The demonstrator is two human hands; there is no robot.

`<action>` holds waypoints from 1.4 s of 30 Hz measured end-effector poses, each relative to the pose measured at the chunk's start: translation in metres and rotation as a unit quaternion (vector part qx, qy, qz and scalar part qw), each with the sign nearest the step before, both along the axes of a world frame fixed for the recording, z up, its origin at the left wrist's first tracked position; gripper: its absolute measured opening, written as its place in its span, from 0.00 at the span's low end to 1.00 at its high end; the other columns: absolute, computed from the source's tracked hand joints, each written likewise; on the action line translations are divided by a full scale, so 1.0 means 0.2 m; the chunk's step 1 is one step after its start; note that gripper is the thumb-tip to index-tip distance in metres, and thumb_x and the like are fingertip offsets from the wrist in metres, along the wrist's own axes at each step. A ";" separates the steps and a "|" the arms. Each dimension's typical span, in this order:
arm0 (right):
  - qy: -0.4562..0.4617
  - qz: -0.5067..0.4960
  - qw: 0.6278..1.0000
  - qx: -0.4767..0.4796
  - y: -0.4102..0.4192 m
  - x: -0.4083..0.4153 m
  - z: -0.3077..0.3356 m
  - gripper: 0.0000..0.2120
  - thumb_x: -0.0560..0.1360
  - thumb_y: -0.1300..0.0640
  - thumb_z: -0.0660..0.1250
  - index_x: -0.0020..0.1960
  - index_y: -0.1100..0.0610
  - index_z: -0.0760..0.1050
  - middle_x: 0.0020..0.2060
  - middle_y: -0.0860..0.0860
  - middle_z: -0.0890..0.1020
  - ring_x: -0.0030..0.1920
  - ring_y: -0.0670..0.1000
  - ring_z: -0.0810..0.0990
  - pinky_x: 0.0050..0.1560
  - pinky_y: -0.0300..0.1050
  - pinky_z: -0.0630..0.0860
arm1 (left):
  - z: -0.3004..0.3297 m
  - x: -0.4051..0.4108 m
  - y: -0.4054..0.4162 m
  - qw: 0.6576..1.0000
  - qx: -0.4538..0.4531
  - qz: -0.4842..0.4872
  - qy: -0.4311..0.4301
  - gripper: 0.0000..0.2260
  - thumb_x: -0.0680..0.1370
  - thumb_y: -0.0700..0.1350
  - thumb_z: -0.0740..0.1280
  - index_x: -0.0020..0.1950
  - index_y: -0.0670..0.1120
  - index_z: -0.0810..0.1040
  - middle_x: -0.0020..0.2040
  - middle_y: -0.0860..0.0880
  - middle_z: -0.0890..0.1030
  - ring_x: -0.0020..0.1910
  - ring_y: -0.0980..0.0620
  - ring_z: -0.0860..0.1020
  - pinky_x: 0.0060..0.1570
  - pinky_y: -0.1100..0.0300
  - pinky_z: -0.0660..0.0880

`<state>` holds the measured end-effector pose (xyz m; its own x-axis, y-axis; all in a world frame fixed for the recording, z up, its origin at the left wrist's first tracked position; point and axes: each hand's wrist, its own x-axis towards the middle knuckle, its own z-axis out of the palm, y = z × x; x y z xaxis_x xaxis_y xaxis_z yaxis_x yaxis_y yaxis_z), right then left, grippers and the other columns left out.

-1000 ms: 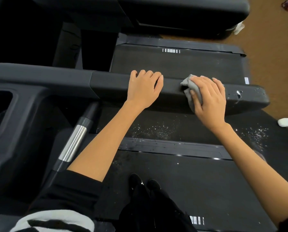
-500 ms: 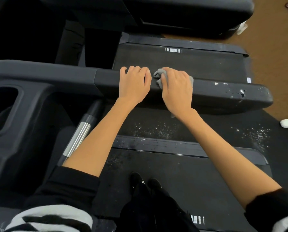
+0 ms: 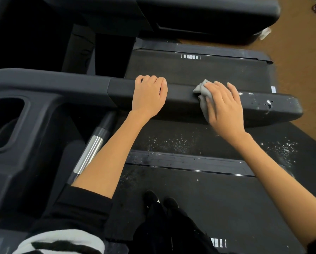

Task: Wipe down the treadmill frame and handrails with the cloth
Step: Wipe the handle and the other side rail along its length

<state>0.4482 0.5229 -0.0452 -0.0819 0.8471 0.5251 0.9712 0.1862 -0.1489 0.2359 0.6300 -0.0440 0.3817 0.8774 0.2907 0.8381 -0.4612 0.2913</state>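
**Handrail wipe, treadmill**

Right hand (image 3: 222,105): lying flat, fingers straight, pressing grey cloth (image 3: 203,96) against black handrail (image 3: 181,99), beside white scuffs (image 3: 267,103). Left hand (image 3: 150,96): fingers curling over handrail's top, gripping it. Belt (image 3: 217,208) lying below, dust-speckled.

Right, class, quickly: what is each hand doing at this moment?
Left hand: fingers curled over the handrail, gripping it.
Right hand: presses the grey cloth against the handrail, fingers fairly straight.

Right hand (image 3: 222,105) presses grey cloth (image 3: 202,96) on handrail (image 3: 181,96); left hand (image 3: 149,96) grips it.
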 end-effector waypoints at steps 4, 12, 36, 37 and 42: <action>0.087 -0.099 0.991 0.030 0.11 -0.21 -0.01 0.12 0.81 0.59 0.57 0.59 0.60 0.76 0.51 0.53 0.81 0.53 0.55 0.78 0.62 0.48 0.67 | 0.01 0.01 0.01 1.000 -0.014 -0.008 -0.017 0.23 0.81 0.48 0.45 0.53 0.43 0.79 0.35 0.49 0.77 0.37 0.49 0.75 0.60 0.53 0.66; 0.108 -0.071 0.991 0.026 0.16 -0.44 -0.01 0.13 0.78 0.63 0.60 0.59 0.62 0.76 0.56 0.55 0.81 0.59 0.56 0.78 0.65 0.49 0.69 | 0.02 0.02 0.03 0.994 -0.038 -0.019 -0.101 0.20 0.83 0.45 0.47 0.60 0.40 0.77 0.26 0.59 0.62 0.30 0.54 0.68 0.68 0.50 0.63; -0.081 0.063 0.995 -0.007 -0.16 0.19 -0.10 0.32 0.72 0.76 0.65 0.73 0.58 0.67 0.71 0.54 0.71 0.72 0.57 0.68 0.73 0.56 0.61 | 0.04 0.12 -0.06 0.996 -0.066 0.020 0.063 0.21 0.81 0.55 0.48 0.61 0.50 0.76 0.58 0.49 0.80 0.59 0.47 0.74 0.68 0.44 0.55; -0.078 0.059 0.995 -0.002 -0.17 0.21 -0.10 0.30 0.73 0.76 0.64 0.73 0.59 0.68 0.70 0.55 0.72 0.71 0.57 0.69 0.73 0.56 0.62 | 0.05 0.14 -0.07 0.995 -0.078 0.022 0.065 0.20 0.81 0.55 0.49 0.63 0.50 0.75 0.59 0.50 0.79 0.61 0.47 0.72 0.69 0.42 0.52; -0.035 0.017 0.999 -0.001 -0.19 0.27 -0.06 0.19 0.80 0.66 0.59 0.71 0.60 0.70 0.68 0.56 0.74 0.69 0.58 0.71 0.72 0.55 0.63 | 0.08 0.27 -0.13 0.992 -0.102 0.000 0.070 0.18 0.83 0.54 0.50 0.66 0.51 0.72 0.63 0.50 0.77 0.64 0.47 0.70 0.70 0.39 0.48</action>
<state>0.5018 0.4847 -0.0570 -0.1461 0.8441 0.5159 0.9724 0.2184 -0.0819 0.2897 0.6049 -0.0286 0.4052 0.9128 0.0506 0.8772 -0.4038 0.2597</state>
